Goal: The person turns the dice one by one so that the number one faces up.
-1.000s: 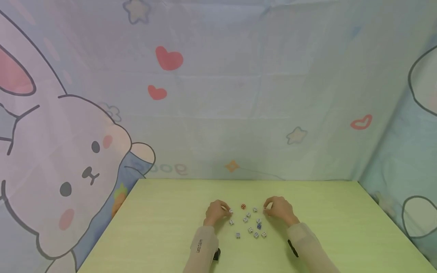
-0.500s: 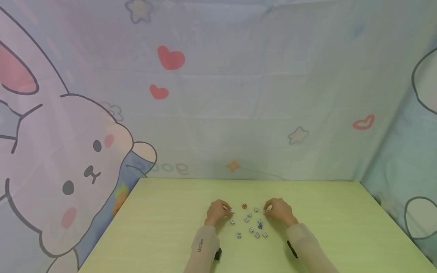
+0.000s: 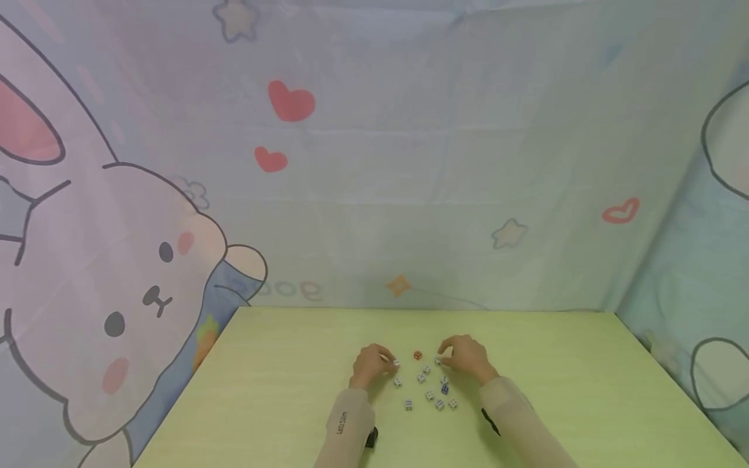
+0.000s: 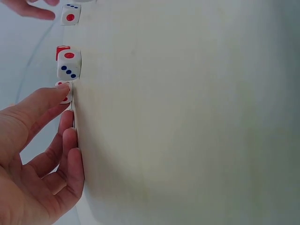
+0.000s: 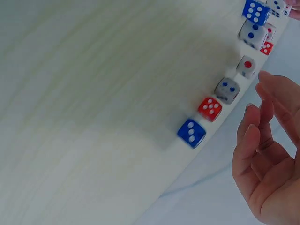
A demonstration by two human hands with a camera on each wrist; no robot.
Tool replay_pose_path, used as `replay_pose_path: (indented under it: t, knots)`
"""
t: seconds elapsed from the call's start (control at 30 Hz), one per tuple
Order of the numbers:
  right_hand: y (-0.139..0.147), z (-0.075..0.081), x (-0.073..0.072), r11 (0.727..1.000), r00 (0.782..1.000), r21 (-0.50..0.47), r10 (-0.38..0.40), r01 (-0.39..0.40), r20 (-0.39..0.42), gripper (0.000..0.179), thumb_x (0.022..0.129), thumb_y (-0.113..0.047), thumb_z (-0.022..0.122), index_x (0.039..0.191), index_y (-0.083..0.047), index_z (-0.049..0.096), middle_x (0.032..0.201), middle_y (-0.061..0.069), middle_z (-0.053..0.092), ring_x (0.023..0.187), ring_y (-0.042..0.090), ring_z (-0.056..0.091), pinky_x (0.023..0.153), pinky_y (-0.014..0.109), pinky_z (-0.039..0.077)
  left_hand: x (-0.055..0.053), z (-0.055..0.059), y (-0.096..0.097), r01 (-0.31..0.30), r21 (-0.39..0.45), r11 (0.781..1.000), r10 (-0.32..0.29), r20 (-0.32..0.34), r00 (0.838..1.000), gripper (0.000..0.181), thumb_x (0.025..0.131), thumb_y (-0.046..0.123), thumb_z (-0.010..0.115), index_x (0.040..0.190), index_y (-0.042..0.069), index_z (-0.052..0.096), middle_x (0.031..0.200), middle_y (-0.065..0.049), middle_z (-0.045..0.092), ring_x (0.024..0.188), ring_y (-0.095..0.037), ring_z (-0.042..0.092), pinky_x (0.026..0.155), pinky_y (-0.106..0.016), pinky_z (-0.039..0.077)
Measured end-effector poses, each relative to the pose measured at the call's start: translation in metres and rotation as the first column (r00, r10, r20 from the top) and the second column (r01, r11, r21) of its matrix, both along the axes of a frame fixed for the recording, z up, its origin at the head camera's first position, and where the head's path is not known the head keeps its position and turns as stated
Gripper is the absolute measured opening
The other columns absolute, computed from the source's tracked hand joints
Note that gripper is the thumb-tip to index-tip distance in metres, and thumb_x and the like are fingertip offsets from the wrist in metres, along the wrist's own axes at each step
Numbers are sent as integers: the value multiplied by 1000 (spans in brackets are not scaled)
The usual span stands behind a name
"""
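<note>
In the head view my left hand (image 3: 368, 365) is at the left of a loose group of dice. Its thumb and finger pinch a white die (image 4: 64, 93) with red dots. My right hand (image 3: 468, 356) is at the group's right side, thumb and fingers spread around or just beside a white die (image 3: 437, 360). In the right wrist view the hand (image 5: 272, 154) shows nothing gripped; its fingertips are close to a white die (image 5: 246, 66) with one red dot. Beside that lie a two-dot white die (image 5: 227, 90), a red die (image 5: 209, 109) and a blue die (image 5: 191, 133).
Several white dice (image 3: 430, 395) lie scattered between the hands and toward the person. A dark blue die (image 3: 445, 389) is among them, and an orange-red die (image 3: 418, 355) lies between the hands. The pale yellow-green table (image 3: 281, 377) ends at a printed curtain (image 3: 374, 195).
My right hand has shifted left, from the right of the white die to right at it. My left hand stays at its die. The head view sways slightly.
</note>
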State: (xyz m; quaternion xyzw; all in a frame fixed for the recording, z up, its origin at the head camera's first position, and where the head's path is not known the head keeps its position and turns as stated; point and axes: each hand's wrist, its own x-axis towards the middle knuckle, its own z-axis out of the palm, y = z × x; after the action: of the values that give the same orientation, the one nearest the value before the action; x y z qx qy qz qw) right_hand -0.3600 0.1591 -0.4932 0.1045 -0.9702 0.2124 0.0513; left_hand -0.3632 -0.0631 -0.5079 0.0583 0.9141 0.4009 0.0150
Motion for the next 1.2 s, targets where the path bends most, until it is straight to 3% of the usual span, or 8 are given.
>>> replay_pose_path:
  t: [0.4, 0.47, 1.03, 1.2]
  knots:
    - [-13, 3, -1, 998, 999, 47, 30, -29, -22, 9, 74, -14, 70, 83, -12, 69, 95, 11, 68, 58, 15, 56, 45, 25, 42, -3, -3, -4, 15, 25, 1000, -15, -5, 1000, 12, 67, 20, 76, 74, 13, 69, 74, -1, 67, 68, -15, 58, 61, -32, 44]
    - [-12, 3, -1, 998, 1000, 57, 24, -23, -18, 7, 74, -15, 70, 81, -13, 69, 93, 10, 68, 58, 15, 55, 46, 26, 41, -1, 0, -2, -2, 26, 1000, 1, 21, 1000, 12, 67, 16, 75, 76, 10, 69, 75, -3, 67, 70, -17, 59, 63, -34, 45]
    - [-9, 0, 4, 998, 999, 48, 46, -45, -20, 9, 70, -10, 71, 73, -15, 65, 81, 6, 66, 55, 12, 52, 44, 24, 41, -1, -3, -3, 0, 13, 1000, 0, -4, 1000, 14, 68, 16, 74, 79, 9, 69, 80, -5, 67, 71, -18, 59, 63, -35, 44]
    - [-11, 0, 4, 998, 999, 50, 40, -40, -11, 11, 72, -13, 71, 81, -16, 66, 78, 5, 64, 54, 12, 50, 44, 26, 40, -1, -3, -3, 0, 14, 1000, 0, -7, 1000, 14, 68, 16, 74, 79, 9, 69, 78, -4, 68, 70, -17, 59, 63, -34, 45]
